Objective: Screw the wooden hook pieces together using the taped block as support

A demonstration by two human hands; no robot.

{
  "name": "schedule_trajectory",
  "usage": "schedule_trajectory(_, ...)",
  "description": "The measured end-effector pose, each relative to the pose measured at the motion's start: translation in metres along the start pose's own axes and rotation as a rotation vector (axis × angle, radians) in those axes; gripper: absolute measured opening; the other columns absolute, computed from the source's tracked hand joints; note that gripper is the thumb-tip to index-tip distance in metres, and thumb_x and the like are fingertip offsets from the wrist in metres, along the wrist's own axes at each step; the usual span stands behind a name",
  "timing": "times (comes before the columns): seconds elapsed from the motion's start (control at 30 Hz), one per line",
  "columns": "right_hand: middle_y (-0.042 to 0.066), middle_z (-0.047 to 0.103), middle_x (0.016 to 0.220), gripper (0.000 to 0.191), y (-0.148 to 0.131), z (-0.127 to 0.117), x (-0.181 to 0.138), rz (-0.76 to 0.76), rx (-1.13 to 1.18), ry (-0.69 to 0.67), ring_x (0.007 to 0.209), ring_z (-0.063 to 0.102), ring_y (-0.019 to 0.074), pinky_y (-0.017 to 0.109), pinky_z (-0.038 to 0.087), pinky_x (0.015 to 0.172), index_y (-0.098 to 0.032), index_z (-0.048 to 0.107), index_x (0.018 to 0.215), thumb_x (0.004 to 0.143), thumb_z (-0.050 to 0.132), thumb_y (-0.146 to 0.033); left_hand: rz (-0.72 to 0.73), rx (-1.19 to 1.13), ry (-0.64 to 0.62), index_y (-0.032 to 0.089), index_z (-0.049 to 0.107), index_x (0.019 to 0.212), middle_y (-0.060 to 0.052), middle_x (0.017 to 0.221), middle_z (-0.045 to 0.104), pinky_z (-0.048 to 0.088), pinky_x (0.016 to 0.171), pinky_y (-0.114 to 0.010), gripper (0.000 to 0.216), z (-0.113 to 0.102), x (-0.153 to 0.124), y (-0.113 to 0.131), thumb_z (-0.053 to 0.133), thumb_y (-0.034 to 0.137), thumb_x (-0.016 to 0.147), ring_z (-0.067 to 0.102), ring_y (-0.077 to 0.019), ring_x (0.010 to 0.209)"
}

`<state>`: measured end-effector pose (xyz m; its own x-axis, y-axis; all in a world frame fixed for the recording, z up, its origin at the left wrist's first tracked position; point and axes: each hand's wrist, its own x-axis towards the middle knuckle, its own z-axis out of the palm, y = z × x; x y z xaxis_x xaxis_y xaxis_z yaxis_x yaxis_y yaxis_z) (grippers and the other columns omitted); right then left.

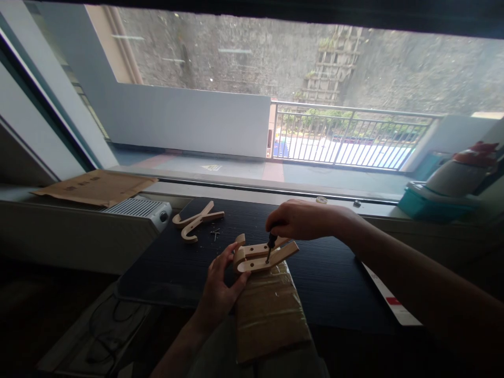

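My right hand (289, 219) is closed around the dark handle of a screwdriver (271, 242). The screwdriver points down, its tip at a hole in the nearer of two wooden hooks (260, 262). These curved pale hooks lie side by side on a taped cardboard piece (271, 310), which reaches over the table's near edge. My left hand (222, 278) grips the hooks at their curved left end, thumb in front and fingers behind. Whether a screw sits under the tip is too small to tell.
Two more wooden hooks (199, 219) lie crossed on the dark table (165, 268), with several screws (214, 233) beside them. A white card with a red mark (394, 301) lies at the right. Beyond are a brown envelope (98, 187), a white heater (142, 210) and a teal box (421, 202).
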<state>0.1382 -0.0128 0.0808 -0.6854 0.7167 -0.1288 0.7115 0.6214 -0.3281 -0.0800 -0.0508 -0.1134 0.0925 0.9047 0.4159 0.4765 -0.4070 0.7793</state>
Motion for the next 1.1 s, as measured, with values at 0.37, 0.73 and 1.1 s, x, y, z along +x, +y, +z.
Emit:
schedule_trajectory(0.37,0.002,0.067,0.081,0.026,0.000,0.002,0.004,0.032,-0.049,0.031,0.060,0.052,0.0086,0.021,0.035,0.053,-0.018,0.068,0.095,0.085,0.048,-0.032,0.029,0.025,0.001,0.029,0.039,0.130,-0.007,0.127,0.053,0.040,0.097,-0.041,0.057,0.001,0.000,-0.001,0.062,0.032,0.078,0.056,-0.0217,0.105)
schedule_trajectory(0.73,0.001,0.069,0.084,0.027,-0.005,-0.004,-0.001,0.018,0.003,-0.007,0.063,0.055,0.0092,0.021,0.037,0.055,-0.019,0.068,0.099,0.082,0.048,-0.025,0.007,0.007,-0.011,0.027,0.039,0.130,-0.008,0.121,0.056,0.040,0.097,-0.043,0.057,0.001,-0.001,-0.003,0.062,0.032,0.078,0.056,-0.0228,0.106)
schedule_trajectory(1.1,0.001,0.066,0.074,0.028,-0.002,0.003,0.005,0.060,-0.028,0.065,0.056,0.050,0.0076,0.021,0.034,0.052,-0.017,0.068,0.091,0.085,0.048,-0.035,0.039,0.006,-0.001,0.028,0.040,0.130,-0.008,0.127,0.053,0.041,0.096,-0.041,0.057,0.001,0.000,-0.001,0.063,0.032,0.077,0.056,-0.0223,0.106)
